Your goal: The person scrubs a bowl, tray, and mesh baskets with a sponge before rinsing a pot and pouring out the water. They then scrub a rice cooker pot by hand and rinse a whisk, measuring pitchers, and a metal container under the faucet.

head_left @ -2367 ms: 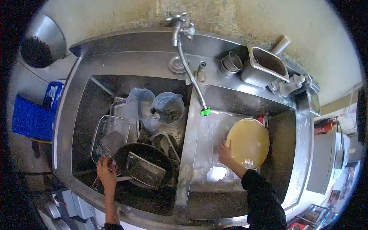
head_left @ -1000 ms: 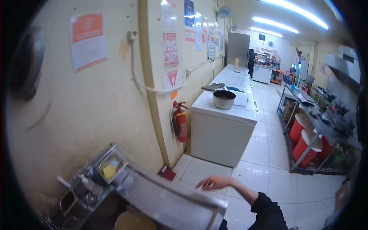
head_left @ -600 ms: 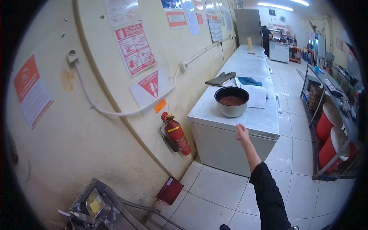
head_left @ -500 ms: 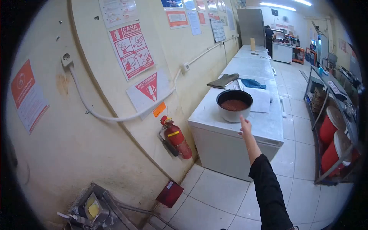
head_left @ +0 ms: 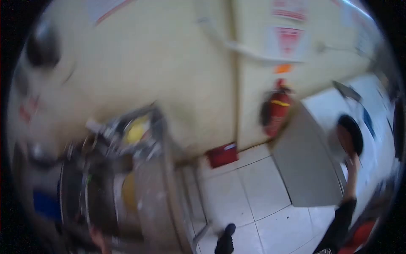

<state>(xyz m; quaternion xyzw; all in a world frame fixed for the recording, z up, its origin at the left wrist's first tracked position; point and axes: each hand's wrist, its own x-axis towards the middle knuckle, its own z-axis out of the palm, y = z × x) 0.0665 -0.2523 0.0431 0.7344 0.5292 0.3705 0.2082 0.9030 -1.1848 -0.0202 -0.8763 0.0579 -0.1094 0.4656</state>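
Observation:
My right hand reaches to the near rim of a pale pot with a dark inside and reddish-brown contents. The pot stands on a white chest freezer. Blur hides whether the fingers grip the rim or just touch it. At the bottom left, my left hand is partly in view over the sink unit; its fingers are smeared by motion. A yellow item, too blurred to name, lies in a small container at the back of the sink unit.
A red fire extinguisher hangs on the wall beside the freezer. Below it, a dark red flat object sits at the wall's foot. My shoe is on the tiled floor. A blue item is at far left.
The view has swung left and down, bringing the sink unit and my left hand into sight. My right hand has stayed close to the pot on the freezer.

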